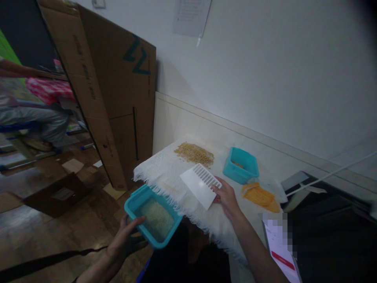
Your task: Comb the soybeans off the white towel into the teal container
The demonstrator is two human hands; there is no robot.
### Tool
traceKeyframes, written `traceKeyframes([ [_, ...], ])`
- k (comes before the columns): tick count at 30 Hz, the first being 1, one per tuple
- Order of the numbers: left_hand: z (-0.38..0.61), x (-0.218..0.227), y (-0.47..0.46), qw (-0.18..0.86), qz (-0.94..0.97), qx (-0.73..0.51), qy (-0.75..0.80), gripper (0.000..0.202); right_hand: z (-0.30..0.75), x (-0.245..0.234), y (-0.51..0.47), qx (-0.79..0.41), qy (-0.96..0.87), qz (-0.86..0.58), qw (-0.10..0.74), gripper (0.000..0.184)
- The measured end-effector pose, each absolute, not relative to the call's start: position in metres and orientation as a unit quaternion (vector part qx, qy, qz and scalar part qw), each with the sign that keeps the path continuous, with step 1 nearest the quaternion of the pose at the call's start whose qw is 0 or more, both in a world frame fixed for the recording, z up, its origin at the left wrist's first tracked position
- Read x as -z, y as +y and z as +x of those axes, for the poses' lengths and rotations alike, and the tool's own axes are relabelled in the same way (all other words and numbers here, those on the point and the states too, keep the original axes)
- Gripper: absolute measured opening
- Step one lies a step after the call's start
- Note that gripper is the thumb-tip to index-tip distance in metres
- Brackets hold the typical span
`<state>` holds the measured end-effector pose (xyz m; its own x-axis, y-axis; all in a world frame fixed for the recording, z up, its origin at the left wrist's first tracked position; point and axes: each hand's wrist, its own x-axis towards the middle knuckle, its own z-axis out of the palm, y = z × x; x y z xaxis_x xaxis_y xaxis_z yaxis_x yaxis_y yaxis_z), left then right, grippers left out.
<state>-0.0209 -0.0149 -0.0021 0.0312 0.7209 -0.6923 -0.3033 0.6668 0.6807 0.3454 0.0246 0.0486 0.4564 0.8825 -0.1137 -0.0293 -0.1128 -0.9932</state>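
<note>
My left hand [125,236] grips the near left rim of a teal plastic container [176,228], thumb over the edge. Whitish grains that look like rice [159,218] lie inside it. The container is held off the table's front edge, by the cloth fringe. In my right hand [226,196] is a flat white plate with a row of slots [198,186], pinched at its right side. It is tilted above the cloth. Beyond it, a pile of yellowish beans or grains [194,153] is spread on the white fringed tablecloth [160,169].
A second teal container [240,173] with some brownish contents stands near the wall. Beside it lies a crumpled yellow item [262,196]. A phone [279,251] is at the lower right. A tall cardboard box [118,90] stands left of the table; another person sits beyond it.
</note>
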Motion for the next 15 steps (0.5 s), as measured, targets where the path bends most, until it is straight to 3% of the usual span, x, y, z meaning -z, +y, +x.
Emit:
traceKeyframes([
  [7, -0.020, -0.001, -0.015, 0.692, 0.183, -0.359, 0.600, 0.093, 0.331, -0.042, 0.001, -0.456, -0.319, -0.618, 0.555, 0.081],
  [15, -0.022, 0.009, -0.012, 0.685, 0.181, -0.369, 0.601, 0.096, 0.313, -0.039, -0.011, -0.490, -0.359, -0.602, 0.519, 0.076],
])
